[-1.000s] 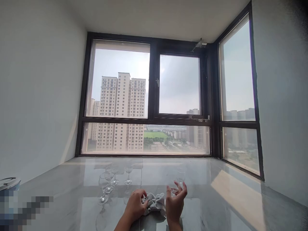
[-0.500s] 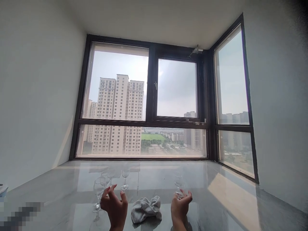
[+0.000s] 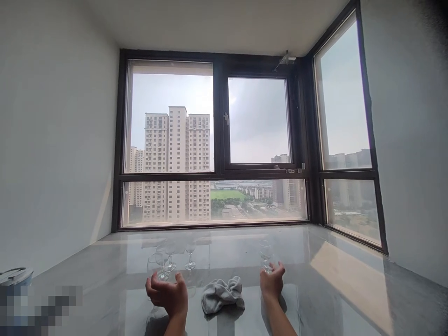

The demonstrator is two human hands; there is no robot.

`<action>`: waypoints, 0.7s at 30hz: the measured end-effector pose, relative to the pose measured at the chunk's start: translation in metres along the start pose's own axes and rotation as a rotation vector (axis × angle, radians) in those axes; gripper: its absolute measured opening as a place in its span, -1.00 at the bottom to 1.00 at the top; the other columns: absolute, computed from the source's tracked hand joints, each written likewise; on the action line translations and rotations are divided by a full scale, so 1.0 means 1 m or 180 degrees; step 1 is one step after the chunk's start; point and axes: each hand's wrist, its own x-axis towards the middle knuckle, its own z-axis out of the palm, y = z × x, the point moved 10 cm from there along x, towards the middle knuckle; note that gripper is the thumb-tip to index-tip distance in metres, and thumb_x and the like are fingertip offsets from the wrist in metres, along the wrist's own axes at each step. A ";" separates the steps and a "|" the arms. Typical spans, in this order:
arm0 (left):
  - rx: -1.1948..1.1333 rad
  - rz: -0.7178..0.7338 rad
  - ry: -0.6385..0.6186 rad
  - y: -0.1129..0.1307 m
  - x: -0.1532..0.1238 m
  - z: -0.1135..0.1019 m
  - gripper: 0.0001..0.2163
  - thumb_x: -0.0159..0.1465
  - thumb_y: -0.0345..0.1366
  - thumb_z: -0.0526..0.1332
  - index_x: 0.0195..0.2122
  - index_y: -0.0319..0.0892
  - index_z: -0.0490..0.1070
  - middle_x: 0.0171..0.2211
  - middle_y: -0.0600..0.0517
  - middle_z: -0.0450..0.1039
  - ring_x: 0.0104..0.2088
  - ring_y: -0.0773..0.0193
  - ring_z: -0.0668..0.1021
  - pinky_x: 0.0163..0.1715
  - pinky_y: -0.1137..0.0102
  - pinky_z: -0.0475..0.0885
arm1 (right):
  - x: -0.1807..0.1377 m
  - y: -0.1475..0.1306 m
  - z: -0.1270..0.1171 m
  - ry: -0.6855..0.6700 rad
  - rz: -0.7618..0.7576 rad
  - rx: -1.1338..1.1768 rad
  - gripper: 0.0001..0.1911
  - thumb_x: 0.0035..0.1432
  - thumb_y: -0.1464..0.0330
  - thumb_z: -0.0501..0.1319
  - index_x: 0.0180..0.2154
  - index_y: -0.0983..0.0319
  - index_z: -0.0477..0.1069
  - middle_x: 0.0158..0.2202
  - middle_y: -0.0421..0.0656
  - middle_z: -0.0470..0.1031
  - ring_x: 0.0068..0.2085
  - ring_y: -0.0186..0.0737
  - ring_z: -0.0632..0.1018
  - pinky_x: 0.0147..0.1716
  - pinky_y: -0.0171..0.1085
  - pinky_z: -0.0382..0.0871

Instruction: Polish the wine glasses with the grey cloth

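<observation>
Toward the near side of the glossy sill (image 3: 322, 298), about midway between its left and right edges, the grey cloth (image 3: 224, 295) lay crumpled and touched by neither hand. A second earlier the left hand (image 3: 168, 291) had been gripping it; half a second later that hand was already off it and near the glasses on the left, and now it was at the nearest one there, the front glass (image 3: 153, 263). Its fingers were curled, the thumb standing apart from them, and they hid the stem, so I could not tell whether they pinched it.

On the other side of the cloth, nearer the right edge, the right hand (image 3: 272, 282) had stayed by the right-hand glass (image 3: 266, 252), which stood upright. Those fingers were bent and somewhat spread close to its foot; whether they closed on it could not be made out.

Three further glasses (image 3: 190, 255) stood upright behind the left hand, toward the far edge under the window (image 3: 217, 205). The shift meant, as I judged it, that wiping was paused: the cloth was free, and both hands were now given over to glassware.
</observation>
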 end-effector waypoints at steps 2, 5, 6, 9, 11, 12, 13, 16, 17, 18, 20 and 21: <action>0.0084 -0.0136 0.0001 -0.006 0.001 0.001 -0.36 0.27 -0.24 0.18 0.34 -0.13 -0.02 0.36 -0.34 0.13 0.37 -0.26 0.26 0.18 -0.20 0.30 | -0.001 -0.003 -0.001 0.0010 -0.0094 -0.0026 -0.15 -0.12 0.22 0.10 0.26 0.24 0.07 -0.04 0.08 0.56 -0.09 0.18 0.59 -0.13 0.02 0.42; 0.0129 -0.0434 -0.0093 -0.020 0.002 0.006 -0.34 0.25 -0.24 0.20 0.33 -0.19 -0.03 0.32 -0.42 0.20 0.33 -0.35 0.31 0.08 -0.21 0.35 | -0.006 -0.017 -0.011 0.0131 -0.0370 -0.0052 -0.09 -0.12 0.24 0.10 0.30 0.34 0.03 0.07 0.21 0.47 0.04 0.27 0.54 -0.02 0.08 0.40; 0.0149 -0.0546 -0.0176 -0.026 0.003 0.010 -0.33 0.24 -0.23 0.20 0.33 -0.22 -0.03 0.30 -0.44 0.22 0.31 -0.36 0.34 0.06 -0.19 0.36 | -0.009 -0.023 -0.017 0.0211 -0.0492 -0.0068 -0.08 -0.12 0.25 0.10 0.30 0.38 0.03 0.13 0.28 0.41 0.13 0.32 0.48 0.07 0.13 0.36; 0.0210 -0.0715 -0.0477 -0.038 0.002 0.023 -0.31 0.23 -0.20 0.17 0.34 -0.25 -0.05 0.27 -0.43 0.27 0.23 -0.28 0.44 0.07 -0.10 0.36 | -0.026 -0.045 -0.036 0.0480 -0.0853 -0.0121 -0.11 -0.07 0.29 0.11 0.31 0.46 0.04 0.29 0.40 0.18 0.34 0.42 0.23 0.26 0.26 0.11; 0.0234 -0.0739 -0.0541 -0.042 0.002 0.028 -0.30 0.22 -0.22 0.15 0.35 -0.25 -0.08 0.27 -0.41 0.28 0.21 -0.21 0.46 0.11 -0.06 0.34 | -0.045 -0.060 -0.042 0.0541 -0.1202 -0.0094 -0.18 0.00 0.33 0.11 0.31 0.41 0.06 0.31 0.35 0.14 0.38 0.38 0.16 0.29 0.27 0.08; 0.0247 -0.0743 -0.0532 -0.043 0.002 0.028 -0.30 0.22 -0.22 0.15 0.35 -0.24 -0.08 0.28 -0.40 0.28 0.21 -0.19 0.47 0.12 -0.05 0.33 | -0.058 -0.071 -0.040 0.0466 -0.1531 -0.0036 -0.22 0.04 0.35 0.11 0.31 0.39 0.07 0.29 0.32 0.18 0.36 0.35 0.20 0.28 0.27 0.12; 0.0263 -0.0736 -0.0522 -0.043 0.002 0.029 -0.30 0.22 -0.22 0.15 0.35 -0.25 -0.09 0.27 -0.39 0.28 0.21 -0.19 0.47 0.12 -0.04 0.33 | -0.073 -0.080 -0.033 0.0269 -0.1863 0.0016 -0.26 0.08 0.36 0.12 0.30 0.35 0.09 0.25 0.28 0.24 0.33 0.32 0.25 0.26 0.26 0.18; 0.0357 -0.0697 -0.0495 -0.042 0.003 0.029 -0.27 0.20 -0.21 0.17 0.36 -0.29 -0.06 0.23 -0.41 0.32 0.18 -0.26 0.47 0.03 -0.02 0.38 | -0.119 -0.092 0.013 -0.1135 -0.2434 -0.0038 -0.36 0.15 0.39 0.14 0.27 0.17 0.17 0.13 0.06 0.43 0.19 0.12 0.44 0.20 0.09 0.34; 0.0397 -0.0696 -0.0477 -0.042 0.004 0.028 -0.26 0.18 -0.22 0.19 0.35 -0.30 -0.05 0.20 -0.40 0.35 0.18 -0.28 0.47 0.00 -0.02 0.40 | -0.135 -0.090 0.029 -0.1647 -0.2480 -0.0150 -0.33 0.12 0.39 0.18 0.28 0.14 0.19 0.15 0.02 0.45 0.20 0.10 0.45 0.21 0.06 0.34; 0.0440 -0.0709 -0.0451 -0.043 0.004 0.027 -0.24 0.15 -0.23 0.21 0.35 -0.31 -0.03 0.17 -0.40 0.38 0.17 -0.31 0.46 -0.03 -0.02 0.41 | -0.148 -0.086 0.042 -0.2097 -0.2440 -0.0298 -0.26 0.07 0.38 0.23 0.31 0.13 0.19 0.18 0.00 0.45 0.23 0.11 0.44 0.23 0.04 0.33; 0.0529 -0.0734 -0.0411 -0.043 0.005 0.025 -0.24 0.13 -0.23 0.23 0.34 -0.32 0.02 0.14 -0.41 0.41 0.16 -0.34 0.47 -0.07 -0.01 0.42 | -0.166 -0.077 0.059 -0.2770 -0.2260 -0.0592 -0.12 -0.06 0.39 0.32 0.33 0.16 0.20 0.21 0.00 0.45 0.28 0.16 0.40 0.26 0.03 0.29; 0.0569 -0.0719 -0.0411 -0.043 0.006 0.024 -0.26 0.13 -0.22 0.23 0.33 -0.32 0.05 0.13 -0.41 0.41 0.16 -0.35 0.47 -0.08 0.00 0.43 | -0.170 -0.073 0.063 -0.2948 -0.2157 -0.0692 -0.10 -0.10 0.40 0.33 0.33 0.19 0.21 0.19 0.01 0.47 0.27 0.16 0.41 0.26 0.02 0.29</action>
